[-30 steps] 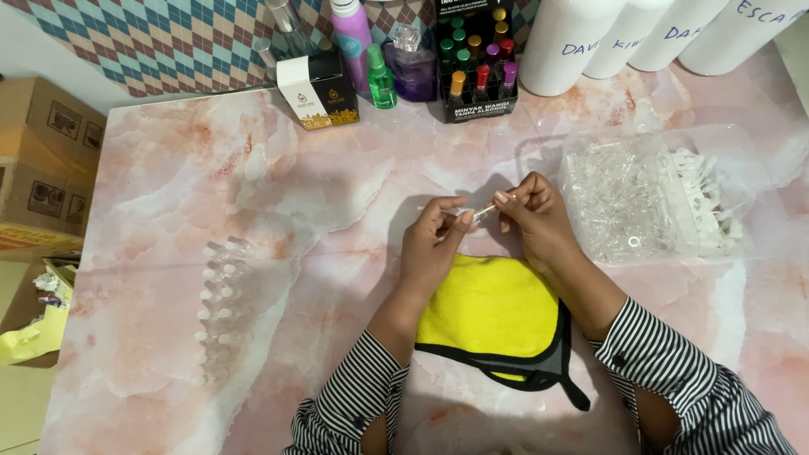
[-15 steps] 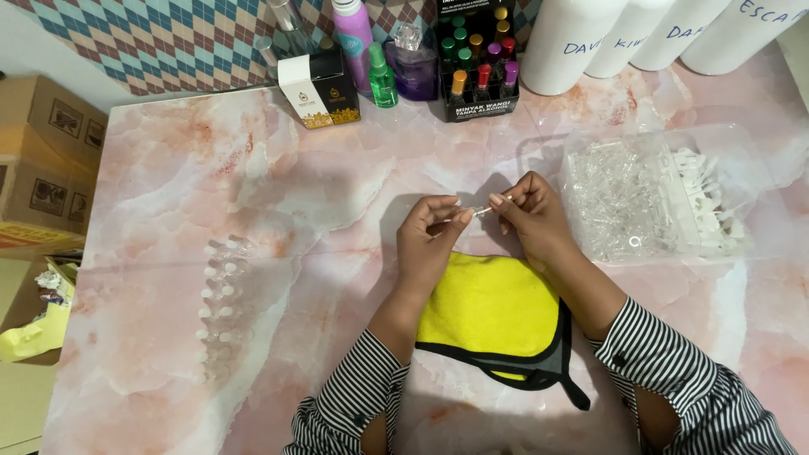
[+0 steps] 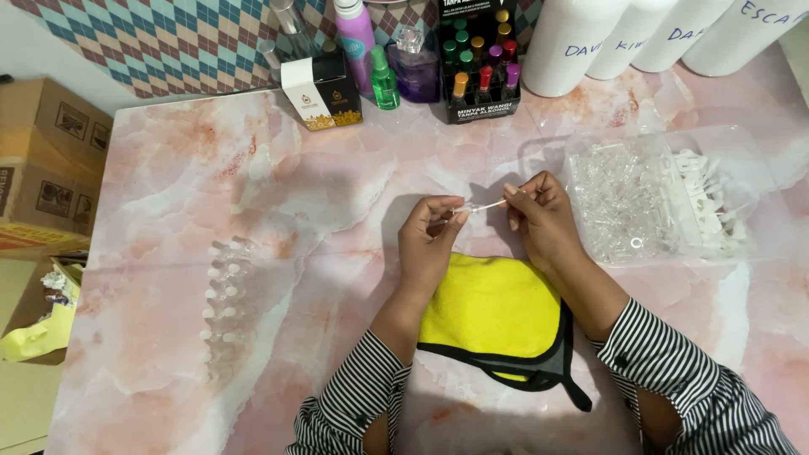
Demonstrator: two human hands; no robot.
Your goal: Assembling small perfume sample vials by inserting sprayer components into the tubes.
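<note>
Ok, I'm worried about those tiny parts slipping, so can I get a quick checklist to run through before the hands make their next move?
1. Small clear vial pinched in the left hand: ok.
2. Thin tube pinched by the right hand and lined up with the vial: ok, though whether its tip is inside the vial: cannot tell.
3. Yellow cloth lying under the hands to catch a drop: ok.
4. Clear bag of spare parts beside the right hand, within easy reach: ok.
5. Row of small clear vials standing to the left, apart from both hands: ok.
6. Whether the held vial is empty or filled: cannot tell.
</note>
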